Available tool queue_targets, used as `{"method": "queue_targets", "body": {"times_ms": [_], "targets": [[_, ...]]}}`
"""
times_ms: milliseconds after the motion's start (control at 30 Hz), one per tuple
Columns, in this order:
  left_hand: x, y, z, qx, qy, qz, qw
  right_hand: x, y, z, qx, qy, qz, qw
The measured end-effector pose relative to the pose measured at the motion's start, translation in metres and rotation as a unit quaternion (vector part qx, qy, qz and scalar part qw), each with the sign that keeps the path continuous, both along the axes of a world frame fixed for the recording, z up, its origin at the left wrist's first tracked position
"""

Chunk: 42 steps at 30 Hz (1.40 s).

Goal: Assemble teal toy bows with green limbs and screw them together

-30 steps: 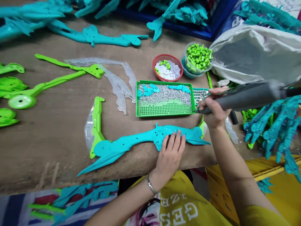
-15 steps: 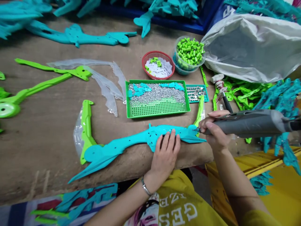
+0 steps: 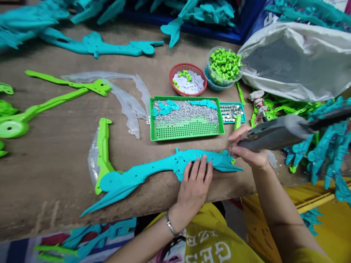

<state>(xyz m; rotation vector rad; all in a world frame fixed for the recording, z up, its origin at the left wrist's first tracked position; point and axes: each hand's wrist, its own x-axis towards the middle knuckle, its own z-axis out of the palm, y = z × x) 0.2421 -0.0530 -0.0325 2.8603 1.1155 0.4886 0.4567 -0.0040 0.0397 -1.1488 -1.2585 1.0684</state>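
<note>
Turquoise bow-shaped body lay on the table, a lime limb at each end; my left hand spread over it, my right hand gripped an electric screwdriver. I couldn't confirm fastening.

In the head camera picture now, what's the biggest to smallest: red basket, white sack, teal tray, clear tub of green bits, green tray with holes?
1. White sack
2. Green tray
3. Red basket and clear tub: too alike to rank
4. Teal tray
</note>
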Motion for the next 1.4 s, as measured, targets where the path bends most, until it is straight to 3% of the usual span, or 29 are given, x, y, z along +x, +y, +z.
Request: {"method": "queue_targets", "body": {"times_ms": [133,233,400,533,800,933,1067,1200,1400], "targets": [[0.000,0.000,-0.001,0.011,-0.006,0.007,1.000,-0.013,0.030,0.007,0.105,0.046,-0.119,0.986],[0.000,0.000,-0.002,0.017,-0.015,0.011,1.000,-0.020,0.047,-0.005,0.097,0.032,-0.162,0.981],[-0.001,-0.001,-0.002,0.022,-0.023,0.009,0.999,-0.021,0.060,-0.027,0.084,0.022,-0.160,0.983],[-0.001,0.000,0.000,0.016,-0.009,0.008,1.000,-0.023,0.064,-0.035,0.072,0.029,-0.161,0.984],[0.000,0.000,-0.002,0.031,-0.024,0.010,0.999,-0.023,0.066,-0.036,0.050,0.023,-0.135,0.989],[0.001,0.000,-0.002,0.029,-0.019,0.010,0.999,-0.025,0.068,-0.027,0.049,0.004,-0.134,0.990],[0.000,0.000,-0.001,0.013,-0.003,0.007,1.000,-0.030,0.057,0.000,0.105,0.042,-0.146,0.983],[0.001,0.000,0.000,-0.002,0.017,0.003,1.000,-0.039,0.027,0.018,0.120,0.054,-0.119,0.984],[0.001,0.000,0.002,-0.015,0.020,-0.004,1.000,-0.049,-0.011,0.001,0.089,0.049,-0.077,0.992]]}}
